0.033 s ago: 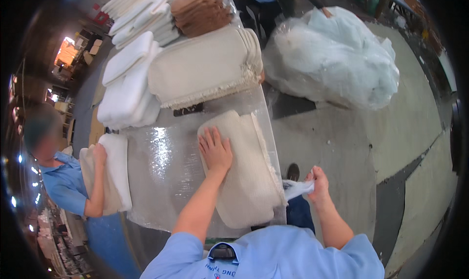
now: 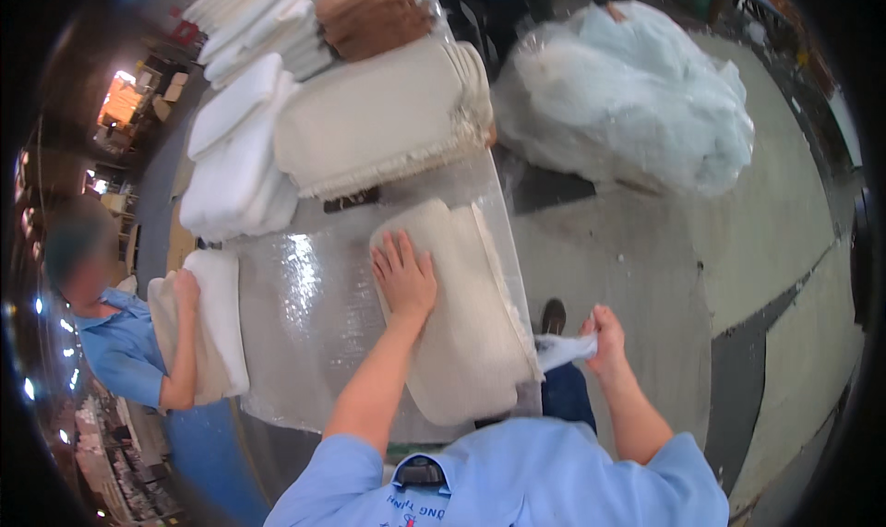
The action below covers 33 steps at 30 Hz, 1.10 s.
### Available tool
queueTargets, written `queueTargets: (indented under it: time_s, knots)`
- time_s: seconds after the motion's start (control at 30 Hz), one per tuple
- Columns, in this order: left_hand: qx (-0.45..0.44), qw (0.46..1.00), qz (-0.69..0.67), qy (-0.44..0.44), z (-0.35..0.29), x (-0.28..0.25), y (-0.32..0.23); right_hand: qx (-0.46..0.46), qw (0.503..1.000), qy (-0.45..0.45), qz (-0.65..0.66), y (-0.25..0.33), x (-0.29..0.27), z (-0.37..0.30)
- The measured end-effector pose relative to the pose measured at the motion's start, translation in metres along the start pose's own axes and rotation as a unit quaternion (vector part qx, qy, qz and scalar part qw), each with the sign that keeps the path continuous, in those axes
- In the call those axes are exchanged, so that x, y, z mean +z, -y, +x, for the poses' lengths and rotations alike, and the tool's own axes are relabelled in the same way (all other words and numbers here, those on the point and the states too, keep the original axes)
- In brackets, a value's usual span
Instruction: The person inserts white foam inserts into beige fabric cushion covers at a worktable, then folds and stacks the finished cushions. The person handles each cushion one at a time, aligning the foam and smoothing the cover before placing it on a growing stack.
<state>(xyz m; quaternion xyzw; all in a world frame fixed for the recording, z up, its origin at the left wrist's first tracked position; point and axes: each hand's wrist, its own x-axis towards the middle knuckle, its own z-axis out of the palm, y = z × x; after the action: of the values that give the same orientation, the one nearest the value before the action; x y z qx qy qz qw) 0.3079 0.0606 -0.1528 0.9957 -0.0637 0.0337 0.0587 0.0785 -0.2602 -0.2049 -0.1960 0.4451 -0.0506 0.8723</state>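
A folded beige cloth piece (image 2: 461, 315) with a frayed right edge lies near the table's front right corner. My left hand (image 2: 406, 273) rests flat on its upper left part, fingers spread. Beyond the table's right edge, my right hand (image 2: 604, 341) is closed on a white strip (image 2: 565, 351) of soft, wispy material. That strip stretches from the hand to the lower right edge of the cloth piece. I cannot tell whether it is fibre or thin film.
The table (image 2: 305, 342) has a shiny plastic cover. Behind are a beige cloth stack (image 2: 378, 116), white folded pads (image 2: 235, 181) and a brown stack (image 2: 374, 17). A bulky clear bag (image 2: 637, 102) with pale filling stands on the floor. At left, a co-worker (image 2: 120, 342) holds beige and white cloth.
The whole view has shifted slightly. My right hand has moved a little, with the white strip still in it. The far person's arm by the bag shows less.
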Motion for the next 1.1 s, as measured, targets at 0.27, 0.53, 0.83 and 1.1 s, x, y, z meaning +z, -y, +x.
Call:
queueTargets:
  time_s: [0.27,0.53,0.83,1.1]
  knots:
    - [0.094,0.991,-0.098,0.001,-0.003,-0.013,0.016,-0.212,0.929,-0.001,-0.304,0.076,-0.002,0.026]
    - [0.103,0.984,-0.018,0.147,-0.212,-0.043,0.007,-0.074,0.793,0.167,-0.581,0.053,0.019,0.009]
    - [0.213,0.954,-0.081,0.196,-0.169,-0.060,0.060,0.142,0.870,0.276,-0.383,-0.061,0.084,-0.036]
    - [0.162,0.984,-0.031,0.069,-0.138,-0.034,-0.016,0.088,0.925,0.157,-0.335,-0.048,0.083,-0.036]
